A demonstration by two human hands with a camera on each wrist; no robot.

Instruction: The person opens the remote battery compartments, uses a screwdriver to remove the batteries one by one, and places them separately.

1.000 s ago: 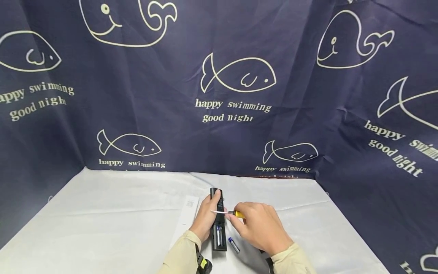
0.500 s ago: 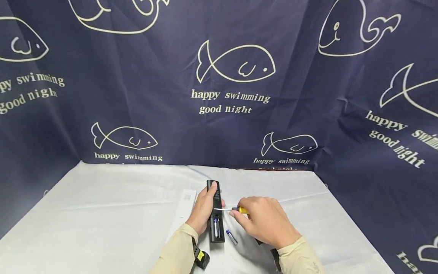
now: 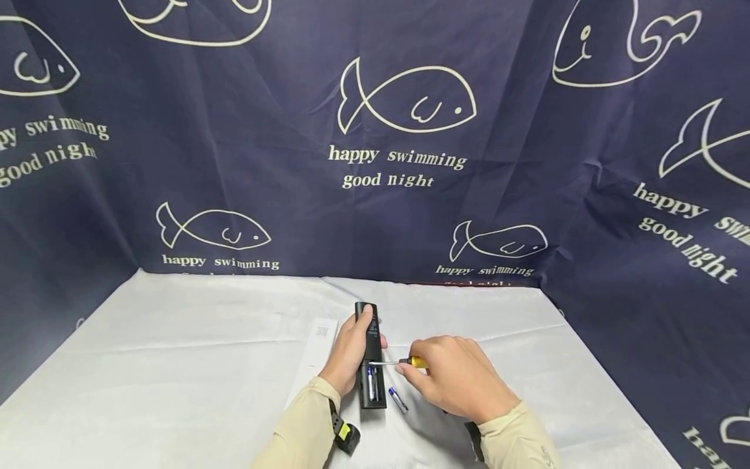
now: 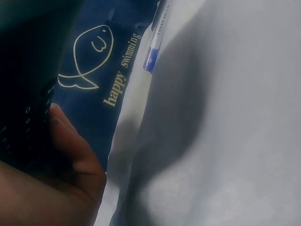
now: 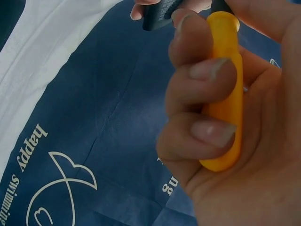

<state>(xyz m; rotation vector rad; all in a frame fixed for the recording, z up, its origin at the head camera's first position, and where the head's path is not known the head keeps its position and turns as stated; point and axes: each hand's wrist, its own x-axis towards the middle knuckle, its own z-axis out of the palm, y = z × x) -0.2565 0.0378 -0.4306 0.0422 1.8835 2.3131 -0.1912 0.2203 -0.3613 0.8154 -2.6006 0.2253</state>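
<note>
My left hand [image 3: 348,352] grips a black remote control [image 3: 375,398], its back turned up and the battery compartment uncovered. Inside the compartment lies a blue-and-silver battery [image 3: 371,383]. Its buttoned face shows dimly in the left wrist view. My right hand [image 3: 459,376] holds a screwdriver [image 3: 417,362] by its yellow handle, fingers curled round it in the right wrist view. The metal shaft points left, with the tip at the upper end of the compartment; whether it touches cannot be told. A loose AAA battery [image 4: 155,42] lies on the table, right of the remote.
A long white box or card [image 3: 316,345] with a printed code lies left of the remote, partly behind my left arm. White cloth [image 3: 176,371] covers the table. Dark blue printed curtains [image 3: 404,215] stand at the back and sides. A small dark object is partly hidden under my right wrist.
The screwdriver tip has shifted down the remote from beside my left hand to the compartment's upper end. Both hands keep their grips. The head view has tilted slightly down.
</note>
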